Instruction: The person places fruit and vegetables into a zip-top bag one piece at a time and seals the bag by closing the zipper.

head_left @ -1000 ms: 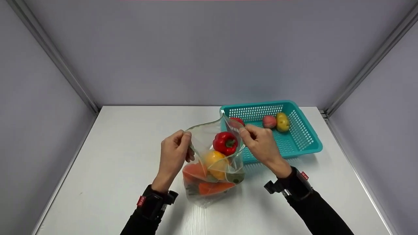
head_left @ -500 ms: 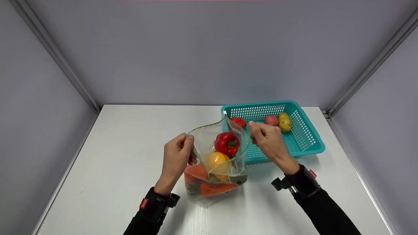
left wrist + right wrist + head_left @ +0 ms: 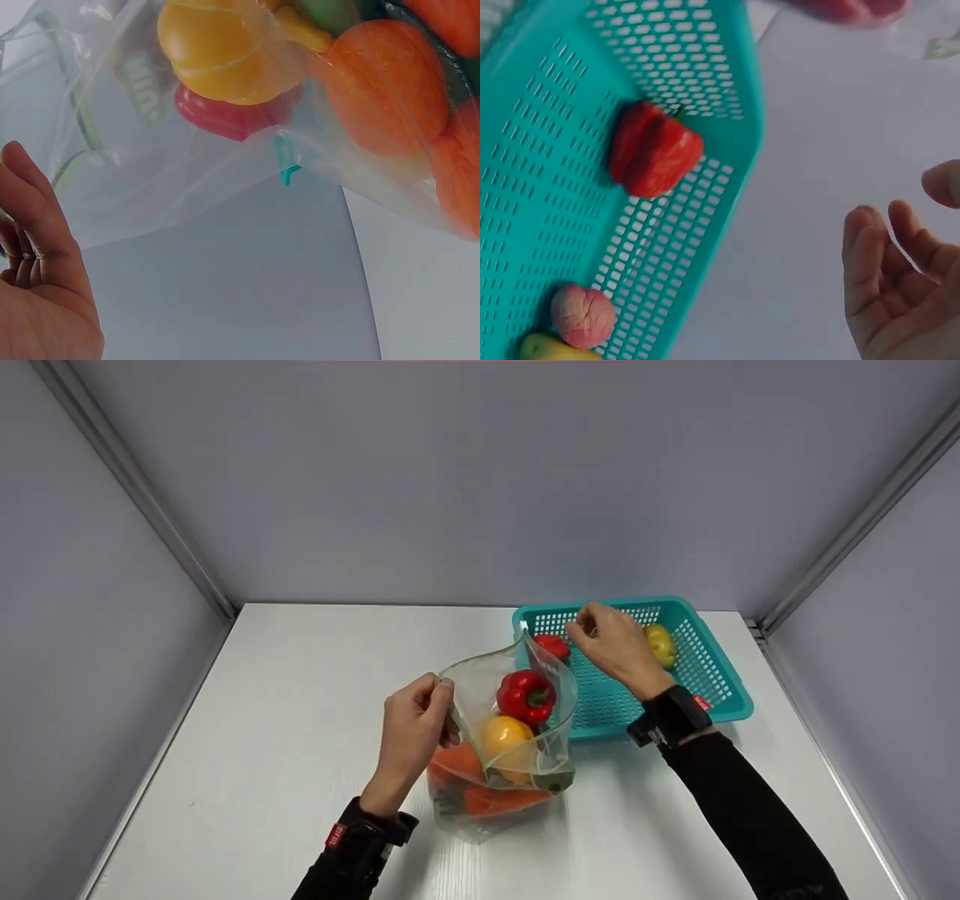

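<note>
The bag (image 3: 474, 684) is now pinched only by the left hand (image 3: 416, 724), its right side unheld, the released right hand (image 3: 615, 641) having moved above the far-right basket (image 3: 604, 701).

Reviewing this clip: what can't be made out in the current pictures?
Head: the pink round item, hidden behind the right hand.
Right wrist: the yellow item's lower part, cut off by the bottom edge.
Left wrist: lettering on the bag, too blurred to read; part of the left hand, cut off by the left edge.
</note>
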{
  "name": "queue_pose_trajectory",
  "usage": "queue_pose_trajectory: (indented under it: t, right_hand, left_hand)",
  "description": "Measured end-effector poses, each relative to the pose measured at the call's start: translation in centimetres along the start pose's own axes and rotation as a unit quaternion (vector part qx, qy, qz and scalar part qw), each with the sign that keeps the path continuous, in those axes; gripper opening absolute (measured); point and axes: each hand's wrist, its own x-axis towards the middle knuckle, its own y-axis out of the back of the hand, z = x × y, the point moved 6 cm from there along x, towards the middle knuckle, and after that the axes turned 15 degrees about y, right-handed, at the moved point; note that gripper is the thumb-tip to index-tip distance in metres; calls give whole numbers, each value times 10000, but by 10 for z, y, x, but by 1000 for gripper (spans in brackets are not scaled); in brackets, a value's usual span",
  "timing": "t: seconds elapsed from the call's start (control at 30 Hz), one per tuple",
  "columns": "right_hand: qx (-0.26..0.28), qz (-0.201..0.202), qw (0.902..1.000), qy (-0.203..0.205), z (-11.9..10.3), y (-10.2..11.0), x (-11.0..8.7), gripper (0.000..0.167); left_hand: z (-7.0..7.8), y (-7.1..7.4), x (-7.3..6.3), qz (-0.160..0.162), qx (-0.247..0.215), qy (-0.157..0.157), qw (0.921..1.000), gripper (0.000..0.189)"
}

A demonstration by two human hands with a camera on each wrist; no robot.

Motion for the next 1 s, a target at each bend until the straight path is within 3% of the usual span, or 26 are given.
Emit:
queue_pose_trajectory:
  t: [0.37,0.7,1.0]
  right_hand:
    - [-163,-1391,9899,-224,25,-29,21,50]
    - [-91,-1981,9801,38,33,-59,41,59]
    - [-326,-2506,9674,-150,51,-89,37,71]
  left_hand:
    - [-4,-2,-5,-37,-2,58,10000,38]
    - [-4,-1,-7,36,111,-19,9999,40]
    - [-4,-4,-11,-12,160,40,9999,39]
